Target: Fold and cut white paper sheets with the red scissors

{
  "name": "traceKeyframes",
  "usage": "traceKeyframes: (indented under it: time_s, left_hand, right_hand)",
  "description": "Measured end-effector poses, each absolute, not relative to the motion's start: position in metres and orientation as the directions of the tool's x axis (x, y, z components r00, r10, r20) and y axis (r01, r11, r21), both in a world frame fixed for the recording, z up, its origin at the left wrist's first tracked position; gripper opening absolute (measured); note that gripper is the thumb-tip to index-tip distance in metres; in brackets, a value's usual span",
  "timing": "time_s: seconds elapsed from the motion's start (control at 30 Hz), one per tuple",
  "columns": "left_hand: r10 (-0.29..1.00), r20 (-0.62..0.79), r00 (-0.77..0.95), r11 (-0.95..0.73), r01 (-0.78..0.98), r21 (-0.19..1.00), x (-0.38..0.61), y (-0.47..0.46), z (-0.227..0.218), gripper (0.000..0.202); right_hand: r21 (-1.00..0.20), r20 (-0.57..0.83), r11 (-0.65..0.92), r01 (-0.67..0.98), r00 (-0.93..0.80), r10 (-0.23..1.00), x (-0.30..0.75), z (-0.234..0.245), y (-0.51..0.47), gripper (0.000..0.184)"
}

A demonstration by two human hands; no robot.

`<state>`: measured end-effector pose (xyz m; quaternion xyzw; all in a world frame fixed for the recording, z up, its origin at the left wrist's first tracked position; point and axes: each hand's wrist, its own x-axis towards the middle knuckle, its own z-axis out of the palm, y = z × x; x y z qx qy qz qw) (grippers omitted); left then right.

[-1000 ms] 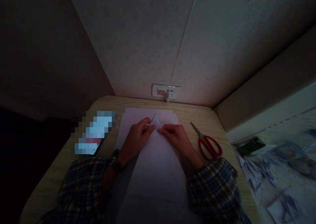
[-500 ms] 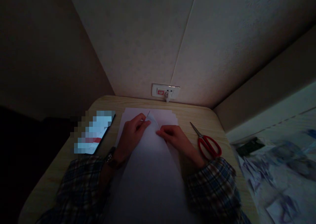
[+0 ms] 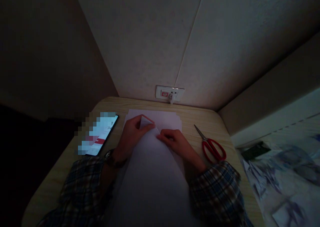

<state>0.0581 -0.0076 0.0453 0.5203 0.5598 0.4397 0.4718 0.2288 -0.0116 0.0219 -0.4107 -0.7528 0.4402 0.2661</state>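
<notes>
Large white paper sheet (image 3: 155,180), over white paper stack (image 3: 167,117): far end between left hand (image 3: 132,133) and right hand (image 3: 179,141). Left pinches folded tip, thumb on top; right pinches right edge. Red-handled metal scissors (image 3: 209,145) right of sheet; lit black-edged phone (image 3: 100,143) left.

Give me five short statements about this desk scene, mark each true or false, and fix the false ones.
1. The left hand pinches the white paper. True.
2. The right hand holds the scissors. False: the right hand is at the paper's edge; the scissors lie on the tabletop.
3. The phone lies to the left of the left hand. True.
4. A watch is on the right wrist. False: the watch is on the left wrist.
5. The wall socket is above the tabletop's far edge. True.
</notes>
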Motion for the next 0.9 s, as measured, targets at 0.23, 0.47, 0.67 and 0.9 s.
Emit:
traceKeyframes:
  time_s: [0.23, 0.47, 0.67, 0.9]
  left_hand:
    - [0.968, 0.059, -0.243, -0.036, 0.098, 0.995, 0.037, -0.001, 0.047, 0.014]
    - [0.933, 0.23, -0.277, -0.199, 0.136, 0.971, 0.034, 0.007, 0.034, 0.035]
    - [0.614, 0.789, 0.017, -0.483, 0.799, 0.358, 0.043, -0.009, 0.044, 0.05]
    - [0.713, 0.619, 0.33, -0.55, 0.81, 0.202, 0.06, -0.017, 0.036, 0.007]
  right_hand:
    - [-0.892, 0.004, 0.253, 0.375, -0.553, 0.833, 0.231, 0.024, -0.012, 0.034]
    - [-0.837, 0.019, 0.308, 0.452, -0.539, 0.842, 0.236, 0.019, -0.011, 0.034]
    - [-0.759, 0.065, 0.39, 0.522, -0.535, 0.842, 0.24, 0.022, -0.009, 0.034]
    - [-0.643, 0.159, 0.483, 0.595, -0.514, 0.843, 0.238, 0.023, -0.012, 0.03]
